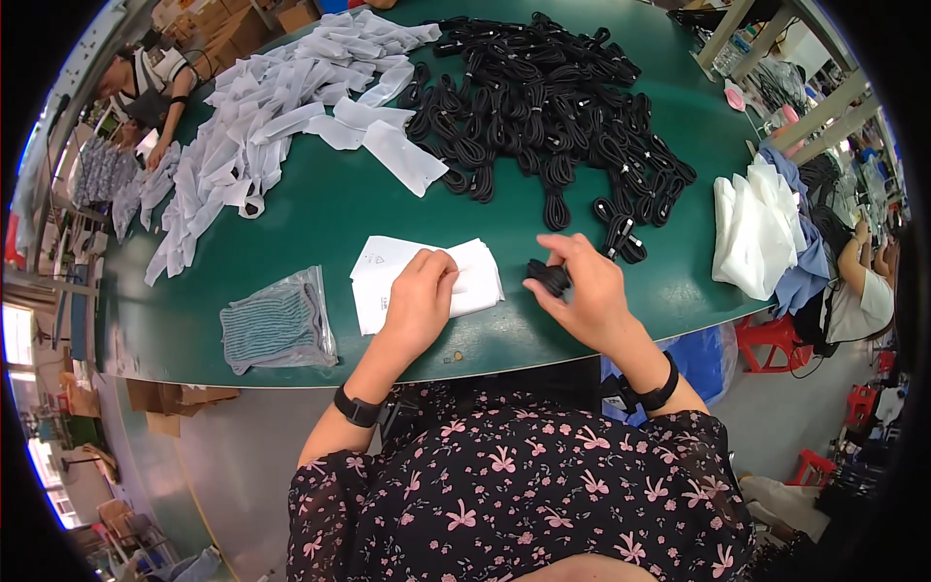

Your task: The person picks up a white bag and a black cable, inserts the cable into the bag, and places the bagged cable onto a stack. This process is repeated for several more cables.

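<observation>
Right hand [589,291] fingers pinch coiled black cable [549,278]; left hand [419,296] presses white bags [427,281].

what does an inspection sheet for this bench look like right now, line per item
surface: green table, curved near edge, mostly covered toward the back
job's things: small stack of white flat bags under the left hand; one coiled black cable in the right hand
clutter: clear bag of grey-striped cloth near left; spread of filled white bags at back left; white and blue cloth heap at right edge
grippers: left hand rests flat on the bag stack; right hand pinches the coil
cables: big pile of coiled black cables at back centre
surroundings: other people seated at far left and right, red stools, shelving, cardboard boxes
</observation>
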A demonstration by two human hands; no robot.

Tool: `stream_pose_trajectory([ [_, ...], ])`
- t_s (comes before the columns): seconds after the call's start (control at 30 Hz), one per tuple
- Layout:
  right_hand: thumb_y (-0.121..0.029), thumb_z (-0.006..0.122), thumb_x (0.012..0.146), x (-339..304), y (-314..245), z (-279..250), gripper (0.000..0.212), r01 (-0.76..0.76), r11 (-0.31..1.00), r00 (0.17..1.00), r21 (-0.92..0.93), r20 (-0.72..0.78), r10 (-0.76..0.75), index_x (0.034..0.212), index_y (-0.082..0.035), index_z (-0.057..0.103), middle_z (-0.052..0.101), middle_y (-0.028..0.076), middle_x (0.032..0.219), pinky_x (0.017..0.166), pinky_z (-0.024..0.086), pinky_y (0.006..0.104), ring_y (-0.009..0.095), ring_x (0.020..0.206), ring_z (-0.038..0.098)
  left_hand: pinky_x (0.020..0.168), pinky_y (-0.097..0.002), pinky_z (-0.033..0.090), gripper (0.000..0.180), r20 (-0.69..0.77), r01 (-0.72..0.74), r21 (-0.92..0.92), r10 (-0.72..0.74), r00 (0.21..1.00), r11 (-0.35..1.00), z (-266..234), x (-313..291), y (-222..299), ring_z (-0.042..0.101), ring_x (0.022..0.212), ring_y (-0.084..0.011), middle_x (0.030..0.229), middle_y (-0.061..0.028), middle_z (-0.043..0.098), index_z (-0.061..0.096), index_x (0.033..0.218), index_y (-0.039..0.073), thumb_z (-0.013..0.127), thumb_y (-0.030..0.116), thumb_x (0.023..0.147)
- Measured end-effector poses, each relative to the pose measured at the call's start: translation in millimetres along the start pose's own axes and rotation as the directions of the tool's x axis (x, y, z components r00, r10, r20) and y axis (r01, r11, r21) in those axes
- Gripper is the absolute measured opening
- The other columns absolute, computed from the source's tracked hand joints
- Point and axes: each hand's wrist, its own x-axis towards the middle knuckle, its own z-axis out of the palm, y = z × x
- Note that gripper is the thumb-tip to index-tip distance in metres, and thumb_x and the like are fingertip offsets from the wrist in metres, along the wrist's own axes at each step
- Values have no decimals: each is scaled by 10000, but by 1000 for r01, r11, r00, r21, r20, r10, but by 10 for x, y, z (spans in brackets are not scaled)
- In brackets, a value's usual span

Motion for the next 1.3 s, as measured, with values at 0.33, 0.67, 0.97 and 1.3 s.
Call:
stream_pose_trajectory([
  [0.33,-90,746,777,-176,287,325,338,171,953,980,-252,145,-138,1071,-23,593,606,125,866,665,496,379,312,757,608,660,-379,494,77,-24,-207,299,224,974,932,71,27,-81,605,739,-311,844,-136,586,590,882,-6,643,-1,825],
  [0.67,-138,682,868,-214,183,393,249,-166,982,983,86,90,159,1067,-15,597,648,173,916,662,512,382,346,762,642,646,-406,492,104,32,89,-84,-87,996,992,31,48,-70,596,746,-335,886,-125,574,567,869,6,653,41,822],
  [0.97,-131,686,861,-250,178,396,254,-194,973,980,125,59,188,1069,-14,601,648,160,899,635,514,380,334,740,644,646,-359,494,62,35,-191,230,188,982,954,34,5,-84,611,729,-278,871,-132,580,594,878,1,643,20,845],
  [1.3,-133,692,850,-290,132,305,274,-60,998,993,-36,100,64,1083,-20,600,647,152,905,612,507,381,319,710,634,639,-294,471,45,26,222,-195,-221,975,955,35,16,13,560,674,-240,849,-109,583,571,889,-25,607,-7,868],
])
